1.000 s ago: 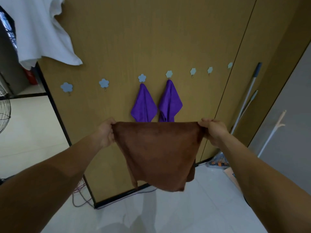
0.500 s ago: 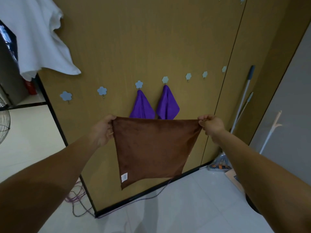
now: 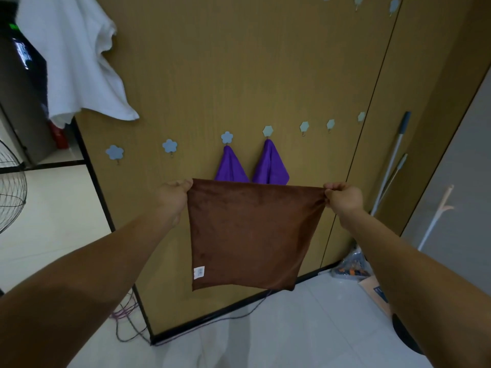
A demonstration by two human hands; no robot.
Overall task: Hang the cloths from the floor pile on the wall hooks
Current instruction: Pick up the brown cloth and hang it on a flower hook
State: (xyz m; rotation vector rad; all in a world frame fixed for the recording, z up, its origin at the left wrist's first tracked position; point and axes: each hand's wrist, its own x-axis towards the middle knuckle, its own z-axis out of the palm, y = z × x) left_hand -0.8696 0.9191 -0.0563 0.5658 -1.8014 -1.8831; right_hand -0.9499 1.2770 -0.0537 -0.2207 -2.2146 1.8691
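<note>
A brown cloth [image 3: 252,232] hangs flat and square in front of the wooden wall, a white label at its lower left. My left hand [image 3: 172,197] grips its top left corner and my right hand [image 3: 344,199] pinches its top right corner. Behind it two purple cloths [image 3: 231,168] [image 3: 271,167] hang from a flower hook [image 3: 226,137] and a hexagon hook [image 3: 267,131]. Bare flower hooks [image 3: 169,146] [image 3: 114,152] sit to the left, and bare hexagon hooks [image 3: 304,126] [image 3: 330,124] to the right. The floor pile is out of view.
A white garment [image 3: 77,62] hangs at the upper left over the wall's edge. A mop handle [image 3: 393,155] leans at the right, with clutter [image 3: 350,266] at its foot. Cables [image 3: 127,314] lie by the wall base, and a fan grille [image 3: 10,187] stands at far left.
The brown cloth has gone from a drooping triangle to a flat square stretched between my hands. The view has tilted up a little, so the hooks sit lower in the frame.
</note>
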